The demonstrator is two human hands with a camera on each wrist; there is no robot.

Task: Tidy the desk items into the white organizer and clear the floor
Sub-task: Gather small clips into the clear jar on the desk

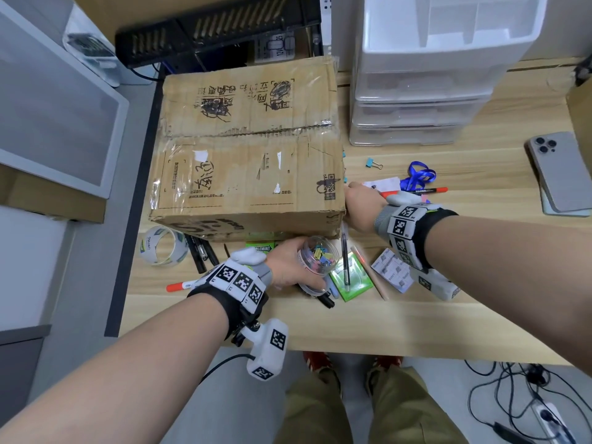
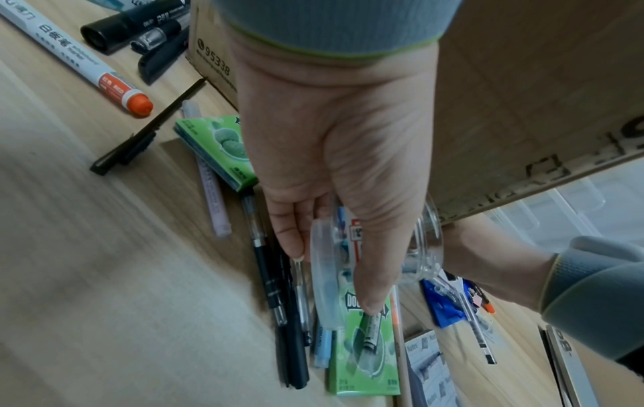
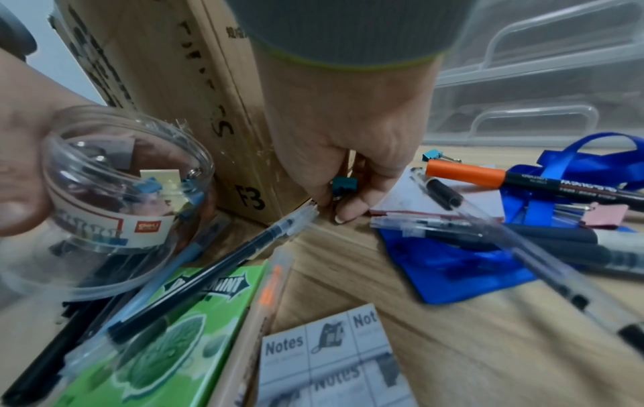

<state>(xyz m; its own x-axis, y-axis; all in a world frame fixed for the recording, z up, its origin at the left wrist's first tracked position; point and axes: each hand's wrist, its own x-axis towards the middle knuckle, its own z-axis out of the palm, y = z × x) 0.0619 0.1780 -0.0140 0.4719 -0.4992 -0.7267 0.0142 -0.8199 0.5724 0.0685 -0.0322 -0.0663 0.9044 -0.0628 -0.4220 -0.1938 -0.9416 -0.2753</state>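
My left hand [image 1: 299,264] grips a clear plastic jar [image 1: 318,256] of coloured binder clips, tilted with its mouth toward the right. A clear lid [image 2: 324,275] lies under its fingers. My right hand [image 3: 343,199] pinches a small teal binder clip [image 3: 344,185] at the desk surface, right beside the front right corner of the cardboard box [image 1: 250,149]. The jar [image 3: 115,192] hangs just left of that hand. The white drawer organizer [image 1: 426,75] stands at the back right of the desk, its drawers closed.
Pens, a red-capped marker [image 1: 179,286], green gum packs [image 1: 350,280] and a Notes pad [image 1: 392,272] litter the desk front. A tape roll [image 1: 161,246] lies left, a blue lanyard [image 1: 419,176], another blue clip [image 1: 373,163] and a phone [image 1: 560,174] right. Cables cross the floor.
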